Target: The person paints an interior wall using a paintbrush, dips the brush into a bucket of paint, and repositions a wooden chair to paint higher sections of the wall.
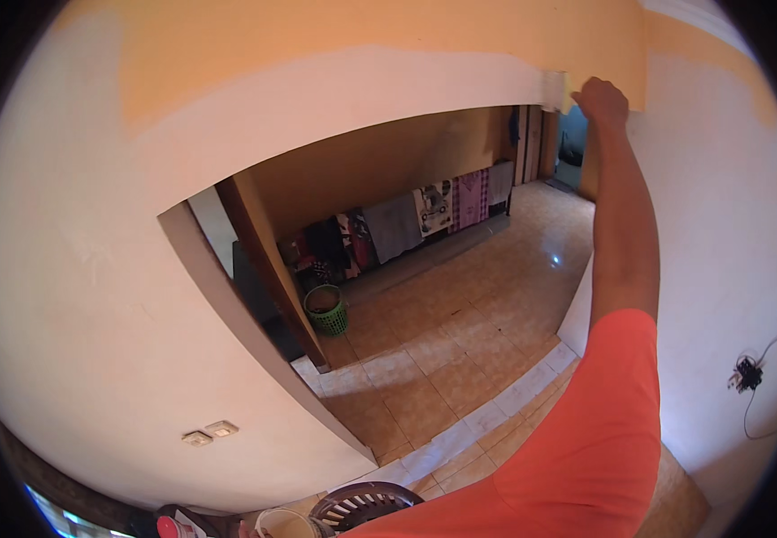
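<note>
My right hand point(603, 101) is raised high at the right, arm stretched out, gripping a wide paintbrush point(555, 91). Its pale bristles lie against the wall strip above a broad opening, near the right corner. Orange paint point(361, 27) covers the top of this wall, and a whitish band point(361, 77) runs beneath it down to the opening's edge. At the bottom edge, fingers of my left hand point(248, 530) show at the side of a pale tub point(284, 523). Most of that hand and the tub's contents are cut off or hidden.
A brown slatted plastic chair point(365, 497) stands below me. Switch plates point(210, 434) sit on the left wall; a cable bundle point(745, 374) hangs on the right one. Beyond the opening are a rack of hung cloths point(395, 228), a green basket point(328, 319) and tiled floor point(455, 336).
</note>
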A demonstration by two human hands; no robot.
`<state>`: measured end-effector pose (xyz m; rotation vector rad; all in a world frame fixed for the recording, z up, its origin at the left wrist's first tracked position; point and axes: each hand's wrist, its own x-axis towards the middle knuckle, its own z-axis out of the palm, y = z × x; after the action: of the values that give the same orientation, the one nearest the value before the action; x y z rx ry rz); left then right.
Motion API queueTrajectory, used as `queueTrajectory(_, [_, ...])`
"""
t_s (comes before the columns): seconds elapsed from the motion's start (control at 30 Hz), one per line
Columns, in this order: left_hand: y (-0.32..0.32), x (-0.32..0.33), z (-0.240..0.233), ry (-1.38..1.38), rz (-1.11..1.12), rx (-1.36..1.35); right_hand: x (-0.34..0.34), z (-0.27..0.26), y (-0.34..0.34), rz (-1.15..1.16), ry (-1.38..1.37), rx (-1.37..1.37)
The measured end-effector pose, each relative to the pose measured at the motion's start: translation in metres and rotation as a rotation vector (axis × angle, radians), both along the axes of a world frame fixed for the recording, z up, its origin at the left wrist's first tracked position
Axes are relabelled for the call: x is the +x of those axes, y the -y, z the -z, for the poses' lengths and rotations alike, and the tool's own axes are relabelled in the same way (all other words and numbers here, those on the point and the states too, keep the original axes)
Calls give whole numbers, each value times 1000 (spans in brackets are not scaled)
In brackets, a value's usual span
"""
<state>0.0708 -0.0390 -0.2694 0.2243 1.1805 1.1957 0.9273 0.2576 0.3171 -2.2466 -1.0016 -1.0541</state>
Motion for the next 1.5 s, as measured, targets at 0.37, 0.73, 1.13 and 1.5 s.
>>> queueTrajectory(0.37, [5,0,18,17,-46,1,-91,-11,-3,-157,148,40])
queueTrajectory(0.73, [14,13,-30,-58,104,79,-359,-10,65,-525,231,26])
queueTrajectory(1.13, [49,-26,-36,-53,57,219,-604,2,104,-905,309,88])
queueTrajectory(1.5, [134,-126,23,-34,-118,107,-652,-14,142,-783,190,-58])
